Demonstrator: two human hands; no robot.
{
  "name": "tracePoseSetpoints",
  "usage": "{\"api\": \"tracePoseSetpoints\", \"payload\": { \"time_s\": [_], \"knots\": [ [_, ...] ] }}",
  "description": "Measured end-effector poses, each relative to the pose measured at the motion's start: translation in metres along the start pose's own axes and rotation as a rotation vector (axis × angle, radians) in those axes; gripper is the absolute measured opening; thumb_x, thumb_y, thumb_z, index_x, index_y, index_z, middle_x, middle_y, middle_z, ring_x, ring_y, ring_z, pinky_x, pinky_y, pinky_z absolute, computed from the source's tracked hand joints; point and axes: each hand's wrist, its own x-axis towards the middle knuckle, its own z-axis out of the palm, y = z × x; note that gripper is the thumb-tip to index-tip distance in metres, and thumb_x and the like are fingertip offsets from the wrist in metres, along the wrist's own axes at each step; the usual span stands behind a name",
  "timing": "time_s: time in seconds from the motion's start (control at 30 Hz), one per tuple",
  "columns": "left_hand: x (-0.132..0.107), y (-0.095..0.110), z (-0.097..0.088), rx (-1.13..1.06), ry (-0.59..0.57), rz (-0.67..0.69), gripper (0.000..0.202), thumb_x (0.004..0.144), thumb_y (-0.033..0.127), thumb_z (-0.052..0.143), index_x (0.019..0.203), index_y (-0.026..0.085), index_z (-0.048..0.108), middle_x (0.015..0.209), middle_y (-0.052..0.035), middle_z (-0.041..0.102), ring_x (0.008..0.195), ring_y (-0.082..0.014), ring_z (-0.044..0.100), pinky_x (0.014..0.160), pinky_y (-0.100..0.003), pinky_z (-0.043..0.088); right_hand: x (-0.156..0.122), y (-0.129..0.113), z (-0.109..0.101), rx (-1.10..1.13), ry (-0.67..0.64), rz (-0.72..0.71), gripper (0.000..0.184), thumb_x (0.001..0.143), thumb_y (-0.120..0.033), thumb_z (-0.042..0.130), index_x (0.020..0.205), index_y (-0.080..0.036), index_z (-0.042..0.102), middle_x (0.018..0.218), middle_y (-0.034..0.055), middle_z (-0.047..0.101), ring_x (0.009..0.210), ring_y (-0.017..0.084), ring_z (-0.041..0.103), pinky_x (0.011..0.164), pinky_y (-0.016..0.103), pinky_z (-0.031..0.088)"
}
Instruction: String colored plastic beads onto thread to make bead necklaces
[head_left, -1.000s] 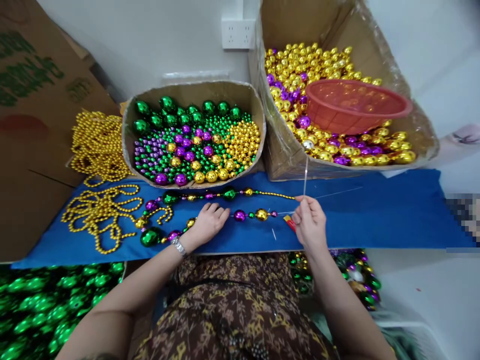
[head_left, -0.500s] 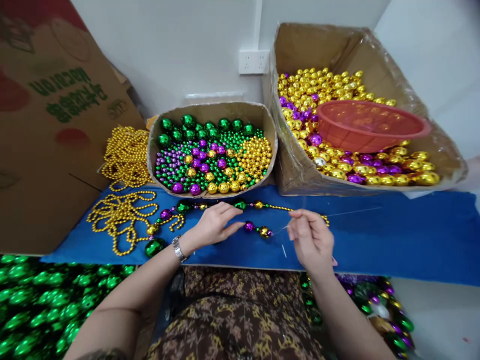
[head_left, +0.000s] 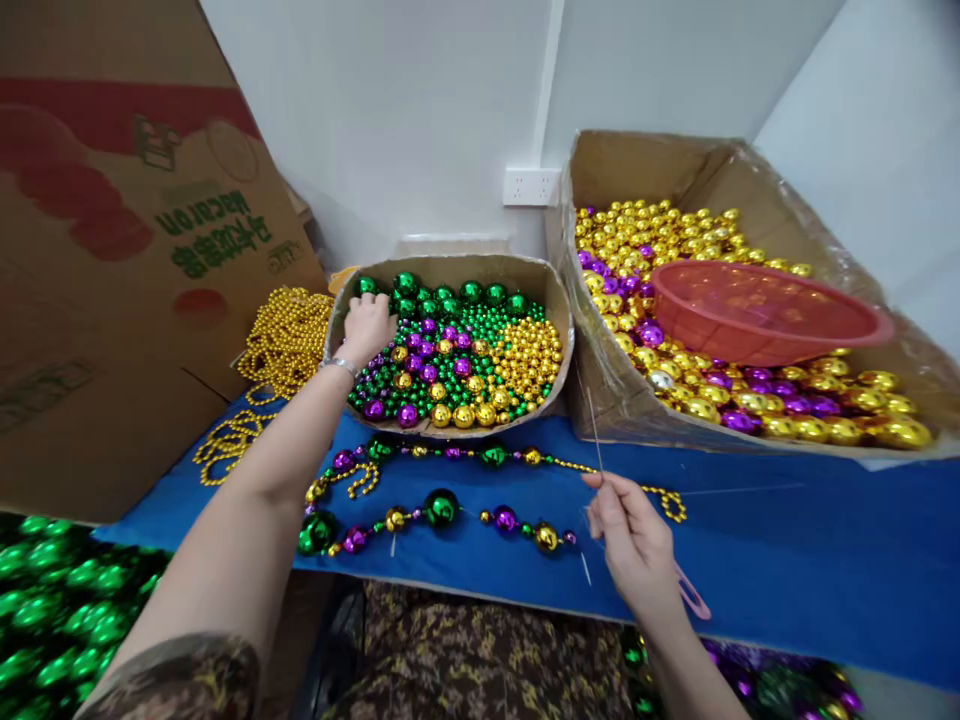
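My left hand (head_left: 367, 325) reaches into the small cardboard box (head_left: 559, 320) of green, purple and gold beads, its fingers curled down among the green ones at the box's left end. My right hand (head_left: 630, 540) hovers over the blue cloth (head_left: 787, 540) and pinches a thin needle (head_left: 594, 430) that points upward, with a pink-handled tool (head_left: 694, 597) tucked under the palm. A partly strung bead strand (head_left: 442, 515) of green, gold and purple balls lies on the cloth between my hands.
A large carton (head_left: 645, 410) of gold and purple balls with a red plastic basin (head_left: 765, 310) in it stands at the right. Gold bead chains (head_left: 281, 340) lie at the left beside a printed cardboard sheet (head_left: 112, 300). Green balls (head_left: 67, 600) fill a bin below left.
My left hand has left the strand on the cloth and moved up into the small bead box. My right hand stays near the strand's end, needle now upright. The view has tilted upward.
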Motion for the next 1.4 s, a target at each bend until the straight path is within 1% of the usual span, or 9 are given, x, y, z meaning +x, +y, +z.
{"api": "tracePoseSetpoints", "payload": {
  "time_s": [0.2,0.3,0.4,0.5,0.57,0.7,0.83,1.1,1.4],
  "knots": [
    [0.025,-0.050,-0.003,-0.004,-0.067,0.067,0.036,0.092,0.046,0.050,0.080,0.013,0.051,0.088,-0.0047,0.057,0.109,-0.0283,0.043,0.100,-0.069,0.026,0.005,0.011,0.004,-0.084,-0.032,0.000,0.027,0.095,-0.041,0.046,0.102,-0.021,0.064,0.054,-0.0042,0.049,0.047,0.012,0.050,0.045,0.022,0.042],
    [0.025,-0.056,-0.001,-0.024,-0.090,0.078,0.035,0.088,0.046,0.057,0.079,0.013,0.050,0.087,-0.0043,0.053,0.108,-0.0309,0.044,0.096,-0.075,0.024,0.006,0.011,0.012,-0.126,-0.067,0.009,0.028,0.095,-0.041,0.045,0.101,-0.021,0.064,0.054,-0.0044,0.048,0.046,0.012,0.048,0.044,0.022,0.041],
    [0.021,-0.052,-0.005,-0.049,-0.108,0.089,0.031,0.081,0.041,0.065,0.086,0.013,0.053,0.096,-0.0066,0.050,0.111,-0.0349,0.046,0.096,-0.072,0.031,0.005,0.007,0.019,-0.166,-0.115,-0.012,0.027,0.096,-0.038,0.044,0.102,-0.022,0.064,0.056,-0.0035,0.053,0.047,0.012,0.050,0.045,0.023,0.042],
    [0.003,-0.032,-0.012,-0.251,-0.078,0.046,0.034,0.078,0.038,0.068,0.099,0.015,0.055,0.101,-0.0076,0.053,0.109,-0.0304,0.051,0.097,-0.058,0.043,0.006,-0.001,0.026,-0.225,-0.162,-0.083,0.024,0.096,-0.032,0.045,0.106,-0.024,0.065,0.057,-0.0030,0.058,0.050,0.014,0.056,0.051,0.024,0.046],
    [-0.019,-0.008,-0.018,-0.549,-0.073,-0.019,0.032,0.082,0.038,0.061,0.107,0.018,0.055,0.100,-0.0069,0.058,0.101,-0.0245,0.057,0.087,-0.047,0.054,0.009,-0.005,0.029,-0.254,-0.176,-0.158,0.024,0.095,-0.029,0.046,0.108,-0.026,0.065,0.066,-0.0009,0.065,0.057,0.015,0.063,0.059,0.026,0.051],
    [-0.078,0.051,-0.025,-1.309,-0.296,-0.186,0.037,0.085,0.037,0.053,0.117,0.020,0.056,0.104,-0.0093,0.063,0.087,-0.0197,0.062,0.069,-0.037,0.060,0.013,-0.005,0.033,-0.336,-0.168,-0.337,0.026,0.095,-0.024,0.047,0.112,-0.027,0.065,0.098,0.0034,0.073,0.083,0.019,0.070,0.078,0.032,0.056],
    [-0.120,0.088,-0.022,-1.726,-0.431,-0.390,0.033,0.078,0.033,0.063,0.107,0.018,0.062,0.107,-0.0093,0.066,0.085,-0.0183,0.065,0.066,-0.029,0.060,0.012,-0.002,0.030,-0.468,-0.141,-0.447,0.027,0.095,-0.019,0.046,0.116,-0.021,0.064,0.098,0.0057,0.074,0.087,0.018,0.071,0.084,0.031,0.056],
    [-0.138,0.108,-0.012,-1.859,-0.497,-0.545,0.029,0.075,0.027,0.069,0.102,0.017,0.067,0.097,-0.0069,0.069,0.085,-0.0181,0.065,0.069,-0.030,0.061,0.003,0.001,0.026,-0.570,-0.141,-0.508,0.026,0.097,-0.017,0.045,0.114,-0.019,0.063,0.094,0.0058,0.074,0.083,0.017,0.071,0.080,0.029,0.056],
    [-0.142,0.115,-0.016,-1.672,-0.421,-0.395,0.038,0.074,0.031,0.073,0.108,0.019,0.063,0.096,-0.0050,0.066,0.083,-0.0163,0.063,0.066,-0.028,0.058,0.002,0.005,0.017,-0.869,-0.117,-0.609,0.027,0.097,-0.017,0.042,0.113,-0.015,0.063,0.071,0.0037,0.067,0.064,0.015,0.062,0.065,0.027,0.048]
  ]
}}
